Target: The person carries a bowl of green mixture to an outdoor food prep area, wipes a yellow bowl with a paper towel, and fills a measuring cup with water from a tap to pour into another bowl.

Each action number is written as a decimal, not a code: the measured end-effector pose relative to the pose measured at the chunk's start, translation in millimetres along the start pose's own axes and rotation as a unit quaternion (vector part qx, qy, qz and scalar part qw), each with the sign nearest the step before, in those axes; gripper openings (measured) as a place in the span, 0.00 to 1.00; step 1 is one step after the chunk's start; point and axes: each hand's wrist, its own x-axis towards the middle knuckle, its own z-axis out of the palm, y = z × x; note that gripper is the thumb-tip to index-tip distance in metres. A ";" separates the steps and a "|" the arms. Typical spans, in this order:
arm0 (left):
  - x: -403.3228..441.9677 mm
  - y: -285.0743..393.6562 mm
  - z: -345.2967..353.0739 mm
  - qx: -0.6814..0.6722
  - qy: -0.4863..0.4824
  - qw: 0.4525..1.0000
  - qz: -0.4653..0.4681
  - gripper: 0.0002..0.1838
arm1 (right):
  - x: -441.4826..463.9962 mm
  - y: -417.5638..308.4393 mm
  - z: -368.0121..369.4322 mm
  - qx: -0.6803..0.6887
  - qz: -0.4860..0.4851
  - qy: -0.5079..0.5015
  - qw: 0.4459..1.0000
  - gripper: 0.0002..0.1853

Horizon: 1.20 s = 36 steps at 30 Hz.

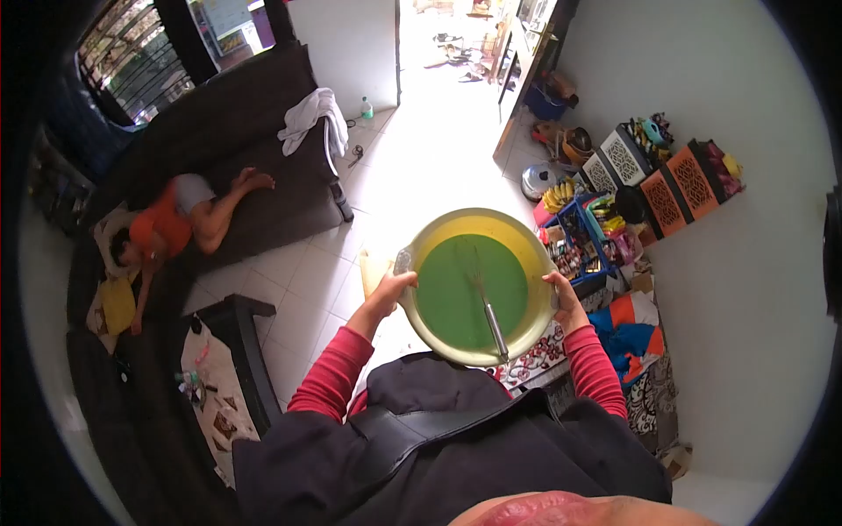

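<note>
The left hand held one side of a big yellow bowl and the right hand held the other — both sets of fingers had a grip on its edge. The bowl was up in front of the person's body. Green liquid sat inside, and a whisk leaned in it — its handle on the near rim. Farther left, somebody lay on a dark sofa.

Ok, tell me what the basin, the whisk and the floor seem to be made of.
Basin: probably plastic, smooth and fairly shiny, judging by its even yellow wall and moulded-looking rim. Whisk: likely metal, polished; the handle looks silvery with bright highlights. Floor: glossy tiles, perhaps ceramic, with visible joint lines.
</note>
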 end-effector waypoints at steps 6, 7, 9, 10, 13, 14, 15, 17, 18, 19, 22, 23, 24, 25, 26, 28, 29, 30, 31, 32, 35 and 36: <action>197.9 73.4 -24.7 0.095 0.002 0.996 -0.001 0.09 | 152.3 -135.8 40.0 0.022 -0.023 0.019 0.999 0.22; 234.6 72.4 -38.8 0.137 -0.036 0.989 0.029 0.08 | 178.7 -154.1 38.3 0.018 -0.025 0.030 0.999 0.23; 296.2 101.4 -33.6 -0.005 -0.036 0.996 -0.080 0.08 | 235.0 -199.6 25.9 -0.002 -0.022 0.032 0.999 0.22; 331.8 132.5 -25.0 -0.020 -0.024 0.998 -0.057 0.07 | 279.1 -236.0 34.1 -0.018 -0.043 0.017 0.999 0.20; 437.5 185.5 -20.6 -0.025 0.017 0.999 -0.040 0.06 | 372.3 -334.3 60.8 -0.006 0.020 -0.026 0.999 0.20; 467.1 194.9 -21.4 -0.011 0.032 0.999 -0.023 0.05 | 394.9 -360.0 67.9 0.000 0.022 -0.016 1.000 0.20; 498.2 205.8 -22.5 -0.016 0.037 0.999 -0.025 0.05 | 420.7 -385.3 73.8 0.005 0.024 -0.005 1.000 0.20; 558.3 244.6 -17.5 -0.023 0.054 0.997 -0.057 0.05 | 480.3 -432.2 79.8 0.003 0.011 -0.001 1.000 0.21; 581.7 257.9 -16.6 -0.006 0.070 0.997 -0.033 0.06 | 498.1 -450.0 88.0 -0.008 -0.002 0.004 1.000 0.22; 621.1 271.0 -22.9 -0.004 0.071 0.997 -0.039 0.06 | 521.5 -474.1 98.0 -0.016 -0.012 0.011 1.000 0.22; 734.0 297.2 -47.0 0.081 0.071 0.994 -0.034 0.08 | 588.0 -544.5 123.7 0.000 -0.016 -0.006 1.000 0.22; 763.8 310.8 -47.5 0.078 0.069 0.994 -0.037 0.08 | 611.1 -556.7 121.2 0.011 -0.041 -0.003 0.999 0.22; 801.2 330.2 -49.3 0.063 0.042 0.997 -0.024 0.09 | 642.6 -578.6 119.9 0.009 -0.045 -0.003 0.999 0.22; 826.5 346.5 -58.7 0.049 0.018 0.998 -0.017 0.09 | 667.4 -589.4 124.4 0.028 -0.035 0.001 0.999 0.22; 858.9 355.9 -67.1 0.052 0.021 0.998 -0.025 0.09 | 693.4 -600.6 123.5 0.052 -0.020 0.006 0.998 0.21; 927.4 379.8 -77.3 0.090 0.030 0.996 0.000 0.09 | 740.2 -632.1 131.5 0.067 -0.036 0.008 0.997 0.21; 957.2 396.8 -81.2 0.092 0.034 0.995 -0.002 0.09 | 762.7 -650.0 142.2 0.079 -0.058 0.007 0.995 0.21; 987.5 413.0 -85.0 0.105 0.028 0.994 0.014 0.07 | 783.6 -668.6 151.9 0.087 -0.075 0.005 0.993 0.21; 1014.5 430.5 -85.8 0.117 0.022 0.993 0.028 0.05 | 806.8 -691.0 158.9 0.086 -0.069 0.002 0.994 0.21; 1035.9 438.8 -89.8 0.124 0.049 0.991 0.003 0.04 | 826.6 -708.0 161.2 0.087 -0.028 -0.011 0.996 0.21; 1125.6 460.1 -103.3 0.112 0.050 0.992 -0.009 0.04 | 919.4 -768.0 159.4 0.078 -0.034 0.032 0.996 0.19; 1151.9 467.2 -107.1 0.089 0.029 0.996 0.007 0.05 | 941.9 -782.3 156.6 0.083 -0.031 0.018 0.996 0.19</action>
